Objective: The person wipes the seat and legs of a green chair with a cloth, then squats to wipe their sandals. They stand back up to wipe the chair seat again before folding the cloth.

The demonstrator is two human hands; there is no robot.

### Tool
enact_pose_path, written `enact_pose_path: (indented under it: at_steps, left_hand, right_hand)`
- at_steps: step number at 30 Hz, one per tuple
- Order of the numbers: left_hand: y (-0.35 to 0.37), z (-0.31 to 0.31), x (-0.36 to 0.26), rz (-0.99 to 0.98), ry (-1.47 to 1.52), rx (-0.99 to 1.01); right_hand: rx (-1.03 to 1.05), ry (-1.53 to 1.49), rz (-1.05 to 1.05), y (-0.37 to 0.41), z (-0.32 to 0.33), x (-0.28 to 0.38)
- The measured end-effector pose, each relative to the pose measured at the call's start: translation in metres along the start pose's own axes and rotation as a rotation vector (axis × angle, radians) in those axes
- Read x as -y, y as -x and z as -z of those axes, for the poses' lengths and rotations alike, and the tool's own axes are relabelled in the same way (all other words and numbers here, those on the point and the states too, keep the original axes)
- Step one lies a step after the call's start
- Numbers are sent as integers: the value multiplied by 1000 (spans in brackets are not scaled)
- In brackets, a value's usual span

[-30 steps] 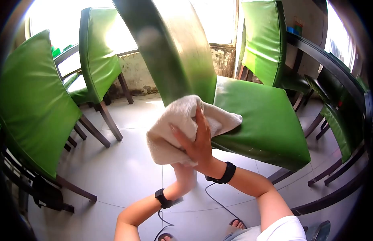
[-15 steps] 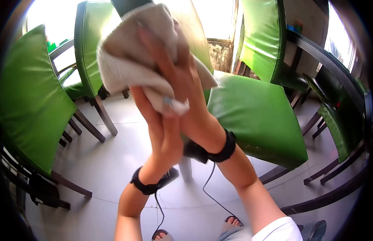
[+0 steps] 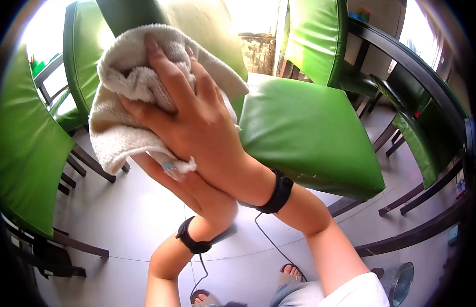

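A folded off-white terry cloth [image 3: 128, 120] is bunched between my hands at the upper left of the view, in front of a green chair's backrest [image 3: 207, 36]. My right hand [image 3: 199, 120] lies over the near side of the cloth, its fingers somewhat apart and curled into the folds. Below it, my left hand [image 3: 184, 187] supports the cloth from underneath; most of its fingers are hidden behind the fabric. A small tag hangs at the cloth's lower edge. Each wrist wears a black strap with a cable.
The green chair seat [image 3: 309, 133] extends to the right of my hands. Other green chairs stand at left [image 3: 23, 148] and upper right [image 3: 314, 41]. A dark curved table frame [image 3: 402, 59] runs along the right. Below are pale floor tiles [image 3: 125, 220] and my sandalled feet.
Both hands and the cloth have moved left and slightly down in view, and the cloth has spread wider. My right hand now covers more of its near side. The view has shifted a little.
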State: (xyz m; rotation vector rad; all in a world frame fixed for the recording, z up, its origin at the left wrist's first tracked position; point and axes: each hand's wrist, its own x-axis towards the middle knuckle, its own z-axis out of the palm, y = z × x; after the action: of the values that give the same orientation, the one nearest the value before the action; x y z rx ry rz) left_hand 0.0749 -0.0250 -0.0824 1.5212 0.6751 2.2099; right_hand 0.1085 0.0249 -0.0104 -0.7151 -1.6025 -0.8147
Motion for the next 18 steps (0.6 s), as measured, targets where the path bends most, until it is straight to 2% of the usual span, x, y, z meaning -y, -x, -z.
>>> enact_pose_path:
  at_steps: [2, 6, 7, 10, 11, 12, 14, 16, 17, 18]
  left_hand:
    - [20, -6, -5, 57, 41, 35]
    - [52, -33, -17, 239, 192, 133]
    - [62, -43, -17, 295, 238, 166]
    - [96, -95, -12, 487, 439, 268]
    - [107, -111, -22, 633, 516, 357]
    - [118, -130, -28, 608, 507, 375]
    - [139, -158, -42, 530, 645, 467]
    - [154, -184, -56, 494, 652, 700]
    - [158, -191, -64, 563, 702, 837]
    - [161, -199, -68, 628, 730, 968]
  right_hand:
    - [49, -76, -14, 11, 15, -6]
    - [216, -8, -21, 35, 62, -24]
    - [286, 159, 56, 40, 78, -35]
    - [665, 509, -26, 65, 133, -74]
    - [745, 547, -67, 77, 160, -90]
    - [821, 580, -110, 86, 186, -106]
    - [834, 657, -215, 81, 239, -116]
    - [834, 651, -377, 81, 298, -123]
    - [813, 599, -524, 84, 326, -126]
    - [811, 582, -585, 87, 349, -127]
